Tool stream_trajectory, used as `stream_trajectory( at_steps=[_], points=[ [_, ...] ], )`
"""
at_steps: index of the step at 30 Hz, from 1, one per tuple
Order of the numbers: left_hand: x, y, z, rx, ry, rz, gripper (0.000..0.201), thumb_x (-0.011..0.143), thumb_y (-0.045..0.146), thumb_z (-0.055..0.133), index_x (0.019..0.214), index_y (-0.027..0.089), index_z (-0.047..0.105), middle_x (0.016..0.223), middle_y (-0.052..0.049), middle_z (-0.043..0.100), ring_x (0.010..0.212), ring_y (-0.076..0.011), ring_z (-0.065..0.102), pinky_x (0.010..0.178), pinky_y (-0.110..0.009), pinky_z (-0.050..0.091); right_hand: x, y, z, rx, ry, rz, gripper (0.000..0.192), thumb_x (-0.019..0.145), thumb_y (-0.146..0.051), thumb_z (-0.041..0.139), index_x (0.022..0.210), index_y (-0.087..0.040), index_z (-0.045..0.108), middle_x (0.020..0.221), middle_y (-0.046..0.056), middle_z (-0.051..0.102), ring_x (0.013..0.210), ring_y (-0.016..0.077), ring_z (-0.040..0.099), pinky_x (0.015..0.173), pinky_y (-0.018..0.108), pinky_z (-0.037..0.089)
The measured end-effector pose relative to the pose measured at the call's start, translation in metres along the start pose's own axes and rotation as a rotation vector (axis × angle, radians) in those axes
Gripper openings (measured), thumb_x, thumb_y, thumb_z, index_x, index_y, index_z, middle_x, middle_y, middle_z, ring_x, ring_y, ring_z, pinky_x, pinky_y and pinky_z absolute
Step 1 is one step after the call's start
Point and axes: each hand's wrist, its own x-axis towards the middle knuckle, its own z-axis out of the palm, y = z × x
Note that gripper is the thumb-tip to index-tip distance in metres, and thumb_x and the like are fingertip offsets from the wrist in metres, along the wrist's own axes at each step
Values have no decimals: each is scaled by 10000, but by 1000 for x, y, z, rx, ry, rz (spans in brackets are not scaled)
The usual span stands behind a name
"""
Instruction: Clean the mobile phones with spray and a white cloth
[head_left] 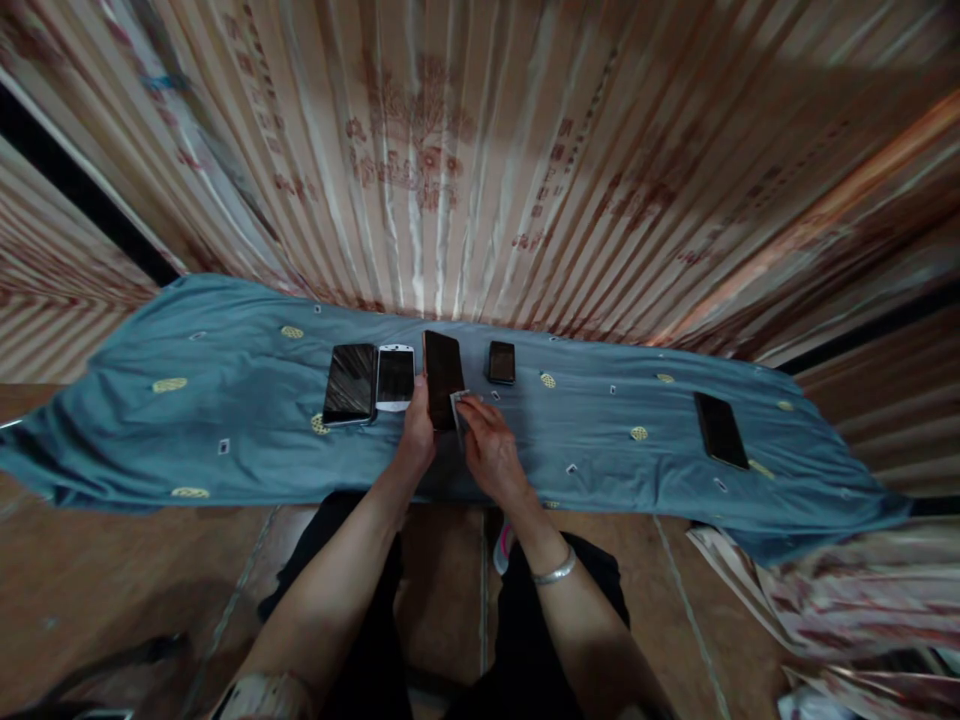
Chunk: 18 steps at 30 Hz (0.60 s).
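A dark smartphone [444, 368] is tilted up over the cloth, its black screen facing me. My left hand [419, 427] grips it by the lower left edge, thumb along its side. At its lower right corner, my right hand [491, 445] pinches a small pale cloth or wipe [459, 408] against the screen; the fingers partly hide it. Just left of the held phone lies a white-framed phone [395, 377], and beside that a larger black tablet-like device [350, 384]. A small, thick black device [501, 362] rests to the right, apart from my hands.
Another black phone [721, 430] lies far right on the blue patterned cloth [592, 430] covering the narrow table. Pleated curtains [450, 150] hang right behind it. Tiled floor [667, 590] shows below the front edge, with pale fabric [862, 580] at lower right.
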Motion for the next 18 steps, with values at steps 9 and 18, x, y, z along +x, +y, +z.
stream_trajectory(
  at_steps=[9, 18],
  points=[
    [-1, 6, 5, -50, 55, -78, 366, 969, 503, 567, 943, 187, 748, 963, -50, 797, 1128, -225, 710, 970, -331, 569, 0, -2, -3, -41, 31, -37, 498, 869, -5, 433, 1265, -149, 700, 1280, 143, 711, 1225, 254, 642, 1111, 469, 533],
    [-2, 4, 5, -73, 19, -88, 434, 1011, 506, 462, 956, 176, 738, 913, -61, 792, 1059, -224, 734, 946, -359, 589, 3, -18, -1, -27, 16, -104, 371, 962, -115, 471, 1239, -150, 716, 1274, 146, 719, 1239, 261, 637, 1117, 464, 524]
  ],
)
